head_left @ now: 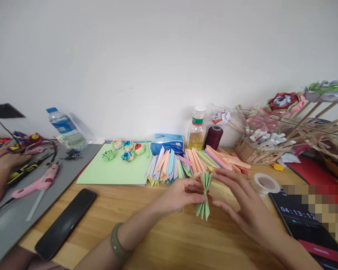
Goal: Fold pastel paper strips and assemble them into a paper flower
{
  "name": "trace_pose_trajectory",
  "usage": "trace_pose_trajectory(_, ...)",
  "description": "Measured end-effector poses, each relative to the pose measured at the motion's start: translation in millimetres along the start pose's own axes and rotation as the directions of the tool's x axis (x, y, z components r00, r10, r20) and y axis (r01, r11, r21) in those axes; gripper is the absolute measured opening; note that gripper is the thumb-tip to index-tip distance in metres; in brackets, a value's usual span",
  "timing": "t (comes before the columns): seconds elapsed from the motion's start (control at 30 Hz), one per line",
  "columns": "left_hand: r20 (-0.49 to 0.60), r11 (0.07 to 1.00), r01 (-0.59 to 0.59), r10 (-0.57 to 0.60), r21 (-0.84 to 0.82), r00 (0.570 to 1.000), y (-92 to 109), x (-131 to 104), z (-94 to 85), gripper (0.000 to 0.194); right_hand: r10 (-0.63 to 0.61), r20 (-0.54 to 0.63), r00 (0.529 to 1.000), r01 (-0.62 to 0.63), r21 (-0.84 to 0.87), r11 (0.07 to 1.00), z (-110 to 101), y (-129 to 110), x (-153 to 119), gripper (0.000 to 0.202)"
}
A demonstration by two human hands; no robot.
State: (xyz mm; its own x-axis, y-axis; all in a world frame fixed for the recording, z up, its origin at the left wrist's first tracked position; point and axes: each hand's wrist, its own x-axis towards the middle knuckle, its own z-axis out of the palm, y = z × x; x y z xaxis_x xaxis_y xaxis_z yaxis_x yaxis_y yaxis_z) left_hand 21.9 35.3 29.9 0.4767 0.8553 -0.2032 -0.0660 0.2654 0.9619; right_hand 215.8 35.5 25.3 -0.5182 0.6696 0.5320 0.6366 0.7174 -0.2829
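Observation:
Between finger and thumb, my left hand (187, 195) pinches a bundle of folded green paper (205, 208) at its narrow middle. The bundle stands upright, and its pleats fan out above and below the pinch. Close by on the right is my right hand (243, 200), its fingers apart and curved toward the paper, with nothing visible in them. Behind both hands lie a pile of folded pastel paper strips (165, 168) and another of peach and pink strips (222, 159). A thin thread (181, 212) shows just under my left hand.
Several folded paper flowers (127, 156) rest on green sheets (101, 174). A black phone (66, 223), a pink glue gun (41, 183) and another person's hand (6, 161) are at left. A tape roll (265, 183), a lit phone (301, 221) and a basket (250, 152) stand at right.

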Motion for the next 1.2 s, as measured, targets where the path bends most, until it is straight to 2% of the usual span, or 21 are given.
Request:
trace_pose_trajectory(0.1,-0.088,0.998,-0.055,0.054,-0.010,0.995,-5.8,3.1,0.7,0.036,-0.075,0.118,0.990,0.084,-0.076,0.994,1.7,-4.3,-0.4,0.055)
trace_pose_trajectory(0.3,-0.157,0.999,-0.046,0.043,-0.017,0.987,-8.6,3.7,-0.8,0.034,-0.021,0.130,0.991,0.039,-0.139,0.990,-1.2,-4.1,3.5,0.055)
trace_pose_trajectory(0.43,-0.136,0.998,-0.049,0.042,-0.048,0.990,-9.2,5.0,1.2,0.041,-0.022,0.118,0.993,0.040,-0.152,0.988,-4.6,-7.1,6.8,0.037)
trace_pose_trajectory(0.57,-0.172,0.999,-0.049,0.047,-0.011,0.984,-15.0,5.5,7.2,0.044,-0.083,0.093,0.992,0.099,-0.176,0.979,-0.5,-11.7,8.5,0.019)
trace_pose_trajectory(0.63,-0.152,0.997,-0.068,0.072,0.031,0.986,-18.6,4.3,9.5,0.053,-0.115,0.047,0.992,0.122,-0.193,0.974,3.6,-10.8,7.5,0.014)
trace_pose_trajectory(0.7,-0.125,0.982,-0.119,0.137,0.144,0.983,-20.4,1.8,10.1,0.068,-0.149,0.011,0.989,0.148,-0.203,0.968,7.0,-7.9,5.7,0.012)
trace_pose_trajectory(0.77,-0.102,0.904,-0.201,0.256,0.377,0.961,-19.4,-1.5,9.1,0.077,-0.167,0.021,0.986,0.168,-0.202,0.965,9.2,-4.3,3.2,0.012)
trace_pose_trajectory(0.83,0.000,0.714,-0.306,0.393,0.630,0.919,-16.8,-4.4,7.2,0.072,-0.167,0.054,0.985,0.174,-0.189,0.966,10.8,-1.4,0.6,0.013)
trace_pose_trajectory(0.93,0.174,0.439,-0.401,0.471,0.804,0.865,-12.6,-6.4,4.0,0.064,-0.135,0.101,0.986,0.148,-0.140,0.979,13.6,1.5,-2.8,0.014)
trace_pose_trajectory(1.0,0.213,0.320,-0.407,0.499,0.855,0.840,-10.4,-6.4,2.0,0.063,-0.107,0.123,0.987,0.119,-0.093,0.989,15.2,2.9,-4.3,0.015)
trace_pose_trajectory(1.07,0.206,0.221,-0.369,0.530,0.903,0.822,-8.4,-6.2,0.6,0.059,-0.073,0.138,0.988,0.080,-0.046,0.996,15.7,4.2,-5.2,0.015)
trace_pose_trajectory(1.13,0.170,0.158,-0.308,0.565,0.938,0.807,-7.3,-6.1,0.0,0.052,-0.052,0.138,0.989,0.053,-0.005,0.999,14.9,4.9,-5.7,0.014)
trace_pose_trajectory(1.2,0.143,0.112,-0.268,0.619,0.957,0.772,-8.2,-5.8,0.7,0.042,-0.043,0.137,0.990,0.041,0.021,0.999,13.7,4.5,-6.1,0.014)
